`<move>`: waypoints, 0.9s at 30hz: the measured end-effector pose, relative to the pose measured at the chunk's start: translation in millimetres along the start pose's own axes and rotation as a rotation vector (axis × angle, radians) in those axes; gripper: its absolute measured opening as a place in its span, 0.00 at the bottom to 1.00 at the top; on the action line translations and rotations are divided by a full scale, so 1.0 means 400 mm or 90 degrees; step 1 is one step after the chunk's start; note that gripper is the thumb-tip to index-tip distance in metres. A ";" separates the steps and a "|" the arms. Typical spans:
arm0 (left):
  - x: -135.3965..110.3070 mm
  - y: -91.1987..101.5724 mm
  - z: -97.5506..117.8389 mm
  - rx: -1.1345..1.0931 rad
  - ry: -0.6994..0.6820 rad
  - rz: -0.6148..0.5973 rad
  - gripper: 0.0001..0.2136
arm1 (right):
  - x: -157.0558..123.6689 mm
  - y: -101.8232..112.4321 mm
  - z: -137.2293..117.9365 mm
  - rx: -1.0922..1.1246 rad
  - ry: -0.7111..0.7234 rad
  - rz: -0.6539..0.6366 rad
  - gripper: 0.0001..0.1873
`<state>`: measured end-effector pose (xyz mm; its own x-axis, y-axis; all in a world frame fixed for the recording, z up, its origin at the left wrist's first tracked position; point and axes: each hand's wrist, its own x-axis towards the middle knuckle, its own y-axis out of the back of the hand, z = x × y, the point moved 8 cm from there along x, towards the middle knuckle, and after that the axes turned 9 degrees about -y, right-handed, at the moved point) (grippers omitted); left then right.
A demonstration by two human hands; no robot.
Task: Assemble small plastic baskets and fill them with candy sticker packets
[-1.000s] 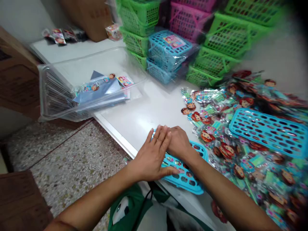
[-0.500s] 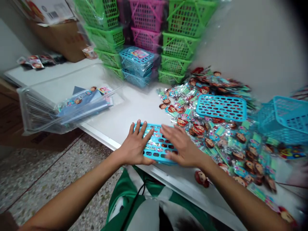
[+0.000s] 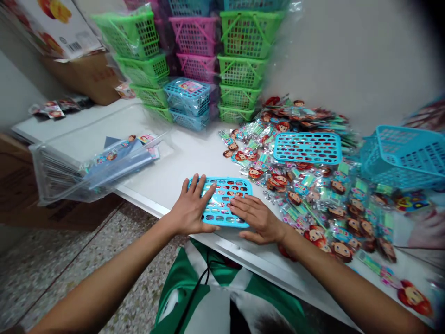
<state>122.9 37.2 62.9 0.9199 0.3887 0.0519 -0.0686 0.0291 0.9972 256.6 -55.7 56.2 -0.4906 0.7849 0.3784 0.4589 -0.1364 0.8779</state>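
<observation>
Pale wall stands behind a white worktop [image 3: 194, 155], with speckled floor [image 3: 141, 234] at the left. On the far left, a white box [image 3: 64, 30] printed with fruit carries a barcode; its small print cannot be read, nor can the red marks on the brown carton [image 3: 85, 76] below. Green baskets [image 3: 239, 72] rise in two columns, four plain to see in the right one, with two pink baskets [image 3: 195, 35] clear between them; the stack is cut off at the top. Two light blue baskets [image 3: 189, 99] sit at its near side, the upper bearing a label [image 3: 191, 86] too small to read. A clear tub [image 3: 73, 197] at the left holds sheets.

At the worktop's near edge lies one blue lid [image 3: 222, 204], packets showing through its holes; what is beneath cannot be made out. The left hand [image 3: 191, 208] lies on its left end, fingers spread wide; the right hand [image 3: 262, 220] rests fingertips on its right end, thumb apart. Right of it spread packets [image 3: 314, 195] too many to count, a second lid [image 3: 308, 148] on them. One open basket [image 3: 406, 155] is cut off at the right.
</observation>
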 end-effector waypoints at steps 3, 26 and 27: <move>0.002 0.002 -0.004 -0.003 0.004 -0.013 0.54 | -0.008 0.006 0.019 0.045 -0.129 0.067 0.32; 0.012 -0.005 -0.016 0.013 0.006 -0.040 0.51 | -0.098 -0.096 0.056 0.607 -0.549 0.215 0.32; 0.013 -0.005 -0.014 0.016 0.006 -0.043 0.51 | -0.096 -0.099 0.057 0.625 -0.556 0.225 0.31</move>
<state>125.9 44.2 60.8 0.9183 0.3956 -0.0157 0.0029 0.0330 0.9995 274.2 -66.8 0.2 0.2187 0.9715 -0.0918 0.9748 -0.2132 0.0662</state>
